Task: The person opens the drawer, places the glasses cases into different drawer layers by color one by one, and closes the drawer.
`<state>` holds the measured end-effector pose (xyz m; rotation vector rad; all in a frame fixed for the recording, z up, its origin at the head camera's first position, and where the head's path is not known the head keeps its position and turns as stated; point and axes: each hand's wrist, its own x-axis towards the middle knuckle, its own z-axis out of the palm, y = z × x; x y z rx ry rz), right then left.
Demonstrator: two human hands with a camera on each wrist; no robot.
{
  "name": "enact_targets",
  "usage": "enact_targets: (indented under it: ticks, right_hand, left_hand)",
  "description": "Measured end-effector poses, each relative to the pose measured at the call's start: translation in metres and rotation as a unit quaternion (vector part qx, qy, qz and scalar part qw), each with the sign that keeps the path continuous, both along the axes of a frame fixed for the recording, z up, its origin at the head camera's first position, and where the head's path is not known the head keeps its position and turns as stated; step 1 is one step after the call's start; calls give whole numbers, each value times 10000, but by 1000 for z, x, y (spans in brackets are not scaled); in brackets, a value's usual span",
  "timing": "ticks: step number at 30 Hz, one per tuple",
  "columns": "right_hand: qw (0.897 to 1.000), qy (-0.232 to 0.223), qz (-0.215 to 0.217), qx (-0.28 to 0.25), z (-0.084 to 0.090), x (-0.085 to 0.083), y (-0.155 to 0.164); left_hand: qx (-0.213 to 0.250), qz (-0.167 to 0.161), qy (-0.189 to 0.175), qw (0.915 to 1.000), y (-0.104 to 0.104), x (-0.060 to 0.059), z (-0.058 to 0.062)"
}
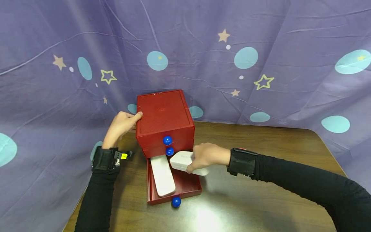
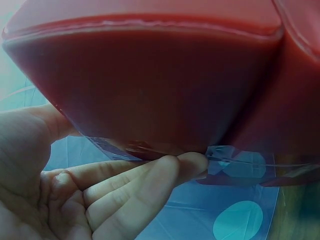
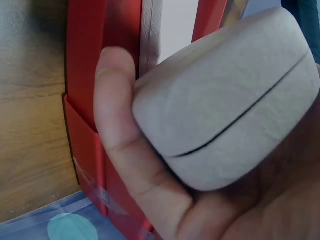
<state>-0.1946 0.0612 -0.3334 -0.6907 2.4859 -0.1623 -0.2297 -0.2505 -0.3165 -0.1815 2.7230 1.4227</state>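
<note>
A purple cloth backdrop (image 1: 185, 42) hangs creased behind and to both sides, printed with pale teal circles (image 1: 245, 57), beige stars (image 1: 223, 35) and outlined yellow stars (image 1: 264, 82). Below it stands a dark wooden desk (image 1: 261, 193) with a rounded corner, catching a bright glare near its front edge.

Red drawer box (image 1: 164, 119): finely textured top, matt sheen. Knobs (image 1: 167, 140): glossy blue plastic. White case (image 3: 225, 105) in the right hand (image 1: 207, 157): matt, faintly grained plastic. Desk (image 1: 261, 154): dark wood grain, polished, reflective. Backdrop cloth (image 1: 203, 48): creased purple fabric.
</note>
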Motion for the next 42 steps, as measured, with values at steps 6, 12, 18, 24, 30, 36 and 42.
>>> enact_targets:
  ticks: [6,12,18,24,30,36,42]
  right_hand:
    - [9993,190,-157,267,-3,-1,-15]
    - [9974,229,-324,601,-8,-3,-26]
    - [9961,280,-384,744,-14,-6,-33]
    - [9956,423,-362,758,-23,-7,-39]
    - [9947,617,-345,745,-39,-5,-44]
    - [9929,808,-163,860,-43,1,-49]
    - [9912,866,-38,997,-43,7,-53]
  left_hand:
    - [182,3,44,9998,1,-1,-2]
    - [344,1,55,9994,1,-2,-3]
    - [275,14,81,9996,2,-4,-3]
    - [162,21,102,9998,2,-4,-4]
    - [52,-10,62,10000,1,-2,-3]
    - [48,11,79,10000,0,-1,-1]
    - [180,14,74,9998,0,1,-2]
